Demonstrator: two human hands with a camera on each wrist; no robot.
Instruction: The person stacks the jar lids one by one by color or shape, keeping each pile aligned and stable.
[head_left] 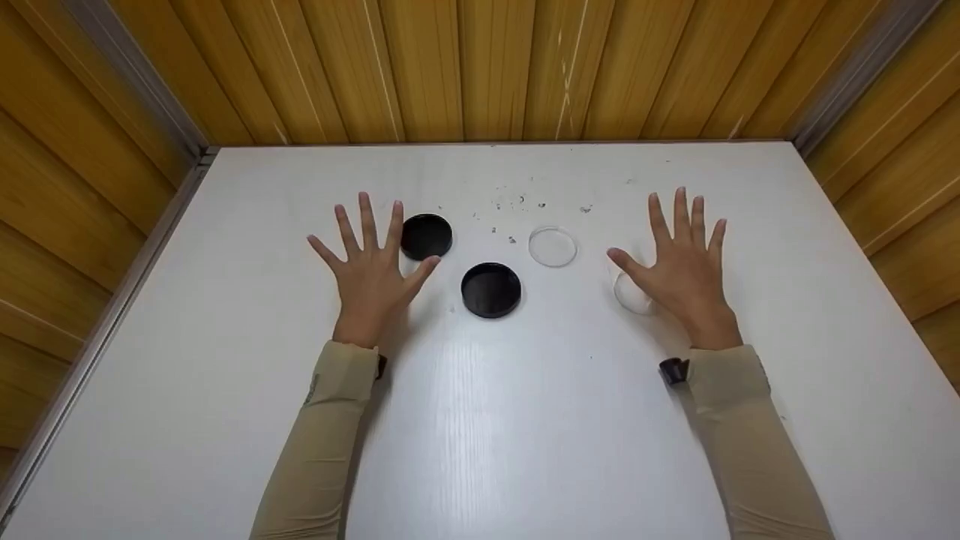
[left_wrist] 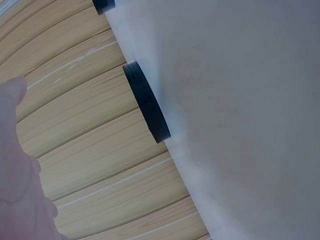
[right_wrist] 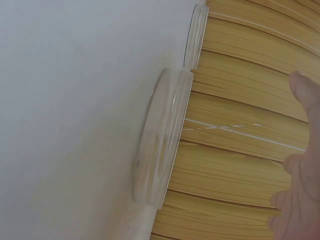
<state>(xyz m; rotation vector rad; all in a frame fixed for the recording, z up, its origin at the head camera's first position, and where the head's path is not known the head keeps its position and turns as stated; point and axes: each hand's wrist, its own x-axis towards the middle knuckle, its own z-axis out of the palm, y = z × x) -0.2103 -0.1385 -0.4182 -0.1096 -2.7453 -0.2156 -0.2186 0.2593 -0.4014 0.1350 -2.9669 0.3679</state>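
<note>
Both hands are spread with straight fingers above the table and hold nothing. The left hand [head_left: 369, 281] is beside a round black dish [head_left: 427, 237], its index finger and thumb overlapping the dish's edge in the head view. A second round black dish [head_left: 491, 290] lies to the right, nearer the person; one black dish [left_wrist: 146, 102] shows edge-on in the left wrist view. Over on the right, the right hand [head_left: 684, 274] partly hides a clear round dish [head_left: 631, 295] behind its thumb. Another clear round dish [head_left: 553, 247] lies further left, and both clear ones appear in the right wrist view.
The white table [head_left: 555, 435] has small dark specks [head_left: 521, 199] scattered behind the dishes. Wood-look panels [head_left: 495, 71] stand at the back and both sides, with a metal rail [head_left: 105, 337] along the left edge. Each sleeve cuff has a small black device [head_left: 673, 370] by it.
</note>
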